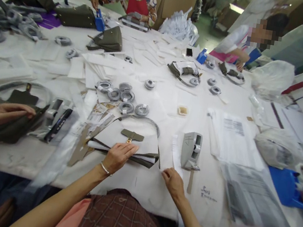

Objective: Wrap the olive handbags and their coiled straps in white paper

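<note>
In front of me lies a dark olive handbag [149, 160], its front covered by a white paper sheet [141, 139]. An olive tab [133, 135] with a gold clasp [129, 140] shows over the sheet. My left hand [119, 156] rests on the bag just below the clasp, fingers laid flat over the paper. Close to the bag's right corner, my right hand [174, 183] is closed with thumb and fingertips pinched; what is between them, if anything, is too small to make out. Beside it runs a white strip [177, 154].
A grey tape dispenser [191, 150] stands right, another [55, 113] left. Coiled grey straps [128, 95] lie beyond the bag. A neighbour's hand [10, 114] touches another olive bag [7, 131]. Plastic bags [253, 198] lie right. Two people work across the table.
</note>
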### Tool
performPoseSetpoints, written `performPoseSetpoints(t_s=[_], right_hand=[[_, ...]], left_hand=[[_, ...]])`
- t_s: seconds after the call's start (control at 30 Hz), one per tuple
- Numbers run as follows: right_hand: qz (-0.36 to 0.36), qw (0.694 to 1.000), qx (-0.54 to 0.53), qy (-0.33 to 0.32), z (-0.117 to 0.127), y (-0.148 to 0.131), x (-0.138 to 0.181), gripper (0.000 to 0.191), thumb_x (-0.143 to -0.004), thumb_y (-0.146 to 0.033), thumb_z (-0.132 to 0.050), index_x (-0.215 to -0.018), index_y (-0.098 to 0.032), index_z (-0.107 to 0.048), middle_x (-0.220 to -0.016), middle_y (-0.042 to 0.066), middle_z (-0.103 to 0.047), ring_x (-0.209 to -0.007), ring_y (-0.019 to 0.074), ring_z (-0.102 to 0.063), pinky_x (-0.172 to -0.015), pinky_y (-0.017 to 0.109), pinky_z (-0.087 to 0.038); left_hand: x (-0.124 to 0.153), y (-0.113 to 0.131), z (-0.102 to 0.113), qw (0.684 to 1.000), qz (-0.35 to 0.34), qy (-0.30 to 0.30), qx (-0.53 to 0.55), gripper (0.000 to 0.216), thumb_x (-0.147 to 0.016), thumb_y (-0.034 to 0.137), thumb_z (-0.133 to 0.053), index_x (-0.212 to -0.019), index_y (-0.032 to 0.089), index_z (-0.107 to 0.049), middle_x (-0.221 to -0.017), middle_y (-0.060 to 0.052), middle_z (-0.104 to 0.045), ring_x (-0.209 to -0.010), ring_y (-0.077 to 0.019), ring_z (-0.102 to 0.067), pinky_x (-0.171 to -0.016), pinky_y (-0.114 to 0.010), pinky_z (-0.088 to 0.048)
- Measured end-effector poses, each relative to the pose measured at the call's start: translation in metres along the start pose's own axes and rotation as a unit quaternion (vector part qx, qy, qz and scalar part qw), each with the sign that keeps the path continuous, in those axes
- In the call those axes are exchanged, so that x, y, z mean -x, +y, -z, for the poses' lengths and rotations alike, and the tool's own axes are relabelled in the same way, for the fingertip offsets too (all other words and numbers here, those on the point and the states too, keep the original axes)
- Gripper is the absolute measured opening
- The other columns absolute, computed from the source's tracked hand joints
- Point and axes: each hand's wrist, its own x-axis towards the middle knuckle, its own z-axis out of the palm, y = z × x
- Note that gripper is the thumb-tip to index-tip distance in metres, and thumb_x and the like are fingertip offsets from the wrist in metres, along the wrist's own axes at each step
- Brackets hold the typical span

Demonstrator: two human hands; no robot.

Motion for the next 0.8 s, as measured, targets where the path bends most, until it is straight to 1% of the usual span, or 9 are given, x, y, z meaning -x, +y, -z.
performPoseSetpoints(t_s=[0.07,0.17,0.23,0.3,0.37,0.43,0.5,0.63,0.8], right_hand=[[0.001,0.987,-0.135,-0.091,0.012,-0.024,0.011,0.015,-0.084,-0.027,-0.058,-0.074,-0.020,-0.068,-0.075,0.002,-0.067,-0.073,0.0174,-0.060,-0.070,0.029,-0.043],[-0.004,0.921,-0.317,-0.226,0.038,-0.069,0.022,0.017,-0.078,-0.035,-0.067,-0.072,-0.019,-0.066,-0.069,0.000,-0.066,-0.067,0.0155,-0.059,-0.064,0.027,-0.043],[-0.006,0.886,-0.393,-0.245,0.056,-0.099,0.018,0.022,-0.074,-0.041,-0.072,-0.079,-0.019,-0.068,-0.070,0.000,-0.067,-0.066,0.0151,-0.060,-0.064,0.027,-0.044],[-0.005,0.880,-0.430,-0.200,0.071,-0.121,0.000,0.031,-0.071,-0.044,-0.074,-0.088,-0.019,-0.067,-0.069,0.000,-0.068,-0.065,0.0151,-0.061,-0.064,0.028,-0.046],[-0.003,0.891,-0.438,-0.123,0.080,-0.135,-0.029,0.035,-0.069,-0.046,-0.074,-0.090,-0.019,-0.066,-0.068,0.000,-0.068,-0.064,0.0152,-0.061,-0.062,0.028,-0.046],[0.001,0.908,-0.416,-0.048,0.084,-0.141,-0.062,0.031,-0.069,-0.045,-0.072,-0.086,-0.019,-0.064,-0.069,0.000,-0.068,-0.063,0.0147,-0.062,-0.059,0.026,-0.046],[0.014,0.928,-0.373,-0.002,0.087,-0.144,-0.092,0.025,-0.069,-0.040,-0.070,-0.080,-0.019,-0.062,-0.070,0.000,-0.068,-0.061,0.0138,-0.061,-0.057,0.026,-0.046],[0.029,0.940,-0.340,0.008,0.088,-0.147,-0.137,0.019,-0.068,-0.035,-0.066,-0.077,-0.019,-0.061,-0.069,0.000,-0.067,-0.060,0.0133,-0.062,-0.053,0.024,-0.047],[-0.025,0.963,-0.268,0.030,0.072,-0.141,-0.176,0.014,-0.073,-0.032,-0.057,-0.081,-0.020,-0.058,-0.073,0.000,-0.067,-0.059,0.0128,-0.061,-0.049,0.023,-0.049]], left_hand=[[0.005,0.003,-0.006,1.000,-0.005,-0.002,-0.007,0.038,-0.094,0.010,-0.043,-0.128,0.020,-0.057,-0.117,-0.007,-0.068,-0.112,-0.0178,-0.061,-0.086,-0.032,-0.045],[0.012,0.005,-0.013,1.000,-0.010,-0.005,-0.013,0.034,-0.097,0.015,-0.044,-0.128,0.021,-0.057,-0.117,-0.007,-0.068,-0.113,-0.0175,-0.060,-0.087,-0.031,-0.044],[0.014,0.006,-0.015,1.000,-0.009,-0.007,-0.014,0.033,-0.098,0.017,-0.043,-0.128,0.021,-0.056,-0.117,-0.007,-0.068,-0.114,-0.0174,-0.059,-0.087,-0.031,-0.044],[0.015,0.005,-0.015,1.000,-0.008,-0.005,-0.013,0.032,-0.099,0.018,-0.041,-0.127,0.020,-0.057,-0.116,-0.007,-0.068,-0.114,-0.0176,-0.058,-0.086,-0.031,-0.044],[0.014,0.005,-0.014,1.000,-0.008,0.001,-0.010,0.031,-0.100,0.018,-0.039,-0.125,0.020,-0.058,-0.115,-0.007,-0.068,-0.113,-0.0176,-0.059,-0.086,-0.032,-0.044],[0.014,0.005,-0.012,1.000,-0.011,0.004,-0.008,0.031,-0.100,0.017,-0.038,-0.124,0.020,-0.058,-0.113,-0.006,-0.069,-0.112,-0.0173,-0.059,-0.086,-0.032,-0.044],[0.013,0.005,-0.012,1.000,-0.014,0.005,-0.007,0.031,-0.100,0.016,-0.038,-0.123,0.020,-0.058,-0.112,-0.007,-0.069,-0.112,-0.0171,-0.060,-0.087,-0.032,-0.044],[0.016,0.006,-0.014,1.000,-0.015,0.010,-0.005,0.028,-0.099,0.015,-0.041,-0.120,0.020,-0.059,-0.112,-0.007,-0.069,-0.114,-0.0175,-0.060,-0.091,-0.033,-0.045],[0.020,0.008,-0.016,1.000,-0.007,0.022,0.001,0.027,-0.098,0.013,-0.042,-0.118,0.018,-0.060,-0.113,-0.007,-0.069,-0.118,-0.0178,-0.059,-0.100,-0.035,-0.044]])
